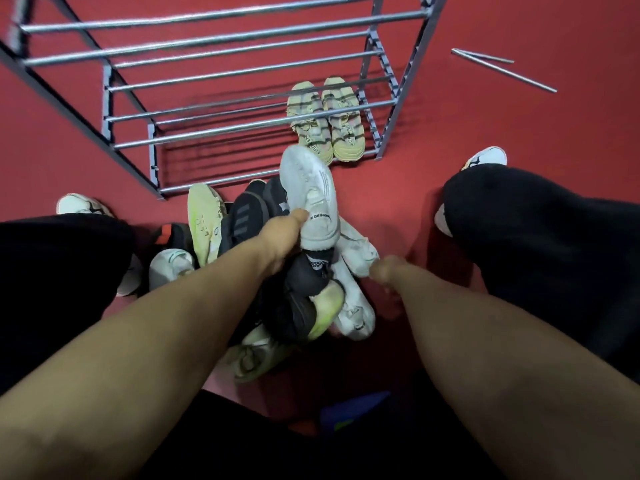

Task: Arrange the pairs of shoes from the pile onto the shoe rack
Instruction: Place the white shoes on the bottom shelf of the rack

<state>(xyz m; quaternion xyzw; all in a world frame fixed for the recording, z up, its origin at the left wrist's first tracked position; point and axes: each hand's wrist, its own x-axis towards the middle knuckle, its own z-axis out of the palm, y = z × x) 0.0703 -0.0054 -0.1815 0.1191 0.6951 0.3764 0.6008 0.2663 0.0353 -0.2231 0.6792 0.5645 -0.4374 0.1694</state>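
Observation:
A pile of shoes lies on the red floor between my knees: black, white and yellow-green sneakers mixed together. My left hand grips the heel of a white sneaker, lifted toe-up above the pile. My right hand is closed at the heel of a second white sneaker lying on the pile's right side; whether the fingers hold it is hidden. The grey metal shoe rack stands just beyond the pile. One beige pair sits on its lowest tier at the right.
My knees in black trousers flank the pile, with my white shoes on the floor. Two loose metal rods lie on the floor right of the rack. A blue object rests near my lap.

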